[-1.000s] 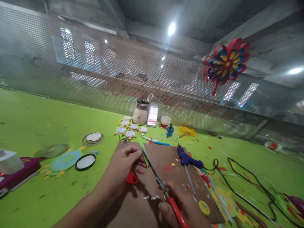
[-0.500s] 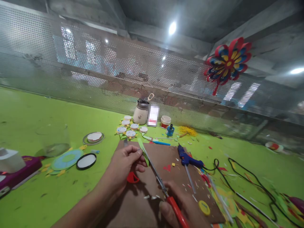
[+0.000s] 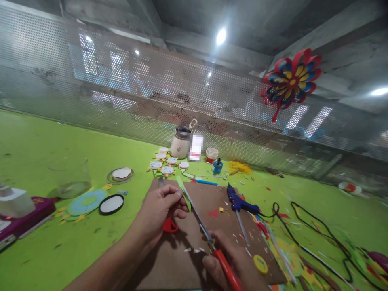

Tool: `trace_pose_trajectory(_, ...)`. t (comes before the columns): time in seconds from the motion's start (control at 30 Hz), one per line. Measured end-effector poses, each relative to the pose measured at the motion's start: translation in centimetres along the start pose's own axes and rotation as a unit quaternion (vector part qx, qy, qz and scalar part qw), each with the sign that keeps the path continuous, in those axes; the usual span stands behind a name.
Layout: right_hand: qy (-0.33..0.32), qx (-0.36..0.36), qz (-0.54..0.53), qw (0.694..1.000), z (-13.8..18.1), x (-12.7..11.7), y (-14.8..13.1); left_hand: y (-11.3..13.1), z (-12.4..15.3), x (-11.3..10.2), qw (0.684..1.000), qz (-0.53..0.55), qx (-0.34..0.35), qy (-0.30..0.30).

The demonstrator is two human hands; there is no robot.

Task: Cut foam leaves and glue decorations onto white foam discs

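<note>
My left hand point(image 3: 159, 210) pinches a narrow green paper strip point(image 3: 183, 192) between thumb and fingers, just above a brown cardboard sheet point(image 3: 209, 210). My right hand point(image 3: 233, 262) is wrapped round the red handles of a pair of scissors point(image 3: 209, 238), low in the view. The scissor blades run up and left to the strip and meet it at its lower edge. A small red paper piece point(image 3: 169, 226) lies on the cardboard under my left hand.
A blue glue gun point(image 3: 239, 202) with a black cord point(image 3: 303, 226) lies right of the cardboard. Paper discs point(image 3: 166, 165), a cream jar point(image 3: 179, 143) and a small tub point(image 3: 211, 154) stand behind. A blue-green ring point(image 3: 86, 201), a black-rimmed disc point(image 3: 111, 204) and a magenta case point(image 3: 24, 218) lie left. A paper flower point(image 3: 291, 81) hangs on the mesh wall.
Both hands, the strip and the scissors hold nearly the same pose; the view has only shifted slightly.
</note>
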State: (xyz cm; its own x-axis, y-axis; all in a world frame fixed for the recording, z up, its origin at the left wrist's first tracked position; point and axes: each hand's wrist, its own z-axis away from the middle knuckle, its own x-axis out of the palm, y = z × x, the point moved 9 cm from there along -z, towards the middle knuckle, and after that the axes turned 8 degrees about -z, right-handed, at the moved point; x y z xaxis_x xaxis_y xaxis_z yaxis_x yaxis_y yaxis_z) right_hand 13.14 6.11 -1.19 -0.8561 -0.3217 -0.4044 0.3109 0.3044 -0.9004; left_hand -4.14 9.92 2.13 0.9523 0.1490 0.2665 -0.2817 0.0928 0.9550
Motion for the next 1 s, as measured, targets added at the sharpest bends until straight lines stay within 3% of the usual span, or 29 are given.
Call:
trace_pose_trajectory(0.4,0.008,0.014,0.04,0.999,0.1,-0.1,-0.4,0.0,0.0,0.2,1.0,0.008,-0.01,-0.014)
trace_pose_trajectory(0.67,-0.025,0.027,-0.079,0.996,-0.2,0.4,-0.8,0.3,0.1,0.4,0.999,0.005,0.002,-0.039)
trace_pose_trajectory(1.0,-0.058,0.046,-0.132,0.989,-0.1,0.0,-1.7,1.7,0.4,0.5,0.995,-0.065,0.006,-0.073)
